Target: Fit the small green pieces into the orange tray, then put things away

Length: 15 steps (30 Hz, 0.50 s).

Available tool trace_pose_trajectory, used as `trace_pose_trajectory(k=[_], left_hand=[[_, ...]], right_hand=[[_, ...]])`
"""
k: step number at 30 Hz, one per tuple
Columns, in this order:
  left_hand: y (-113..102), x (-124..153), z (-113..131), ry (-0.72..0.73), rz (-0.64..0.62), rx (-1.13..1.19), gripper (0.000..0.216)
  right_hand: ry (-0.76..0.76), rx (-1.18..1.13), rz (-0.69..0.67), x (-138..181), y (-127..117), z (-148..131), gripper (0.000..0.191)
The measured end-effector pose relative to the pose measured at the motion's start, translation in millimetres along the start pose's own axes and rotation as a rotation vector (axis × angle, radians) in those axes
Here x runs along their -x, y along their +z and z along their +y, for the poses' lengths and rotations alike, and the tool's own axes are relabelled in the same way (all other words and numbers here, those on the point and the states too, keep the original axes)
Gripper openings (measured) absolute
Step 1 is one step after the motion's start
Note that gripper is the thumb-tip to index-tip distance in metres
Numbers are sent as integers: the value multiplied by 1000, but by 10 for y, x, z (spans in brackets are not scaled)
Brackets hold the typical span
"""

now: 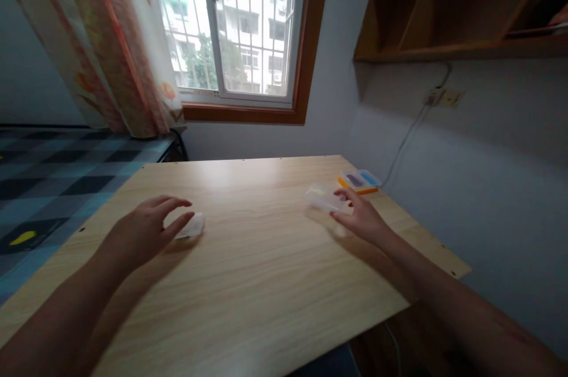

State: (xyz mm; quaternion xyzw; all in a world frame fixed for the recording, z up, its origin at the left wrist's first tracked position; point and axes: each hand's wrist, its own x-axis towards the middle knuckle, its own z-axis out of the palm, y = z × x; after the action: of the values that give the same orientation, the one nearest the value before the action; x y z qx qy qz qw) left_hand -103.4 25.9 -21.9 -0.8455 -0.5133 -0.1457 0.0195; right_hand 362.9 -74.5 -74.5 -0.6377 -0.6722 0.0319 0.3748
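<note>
My left hand is over the left part of the table, thumb and forefinger apart in a curve. Just beyond its fingertips lies a small white object, partly hidden by the thumb; its kind is not clear. On the right, my right hand has thumb and fingers parted at the near right end of a clear plastic box. Whether the fingertips touch that box I cannot tell. Behind this hand sits a flat case with an orange edge and dark and blue contents under a see-through top.
The pale wooden table reaches toward the wall below a barred window. A bed with a checked cover and a curtain are at left. A wooden shelf overhangs the right side, above a cable and wall socket.
</note>
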Motion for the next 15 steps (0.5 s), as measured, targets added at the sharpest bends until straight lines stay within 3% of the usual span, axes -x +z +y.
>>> trace_pose_trajectory(k=[5, 8, 15], left_hand=[[57, -23, 85, -93, 30, 12, 73], [114, -26, 41, -110, 57, 6, 71], [303, -98, -237, -98, 200, 120, 79]], right_hand=[[287, 231, 241, -317, -528, 917, 55], [382, 291, 306, -515, -703, 1318, 53], [459, 342, 286, -794, -618, 1840, 49]])
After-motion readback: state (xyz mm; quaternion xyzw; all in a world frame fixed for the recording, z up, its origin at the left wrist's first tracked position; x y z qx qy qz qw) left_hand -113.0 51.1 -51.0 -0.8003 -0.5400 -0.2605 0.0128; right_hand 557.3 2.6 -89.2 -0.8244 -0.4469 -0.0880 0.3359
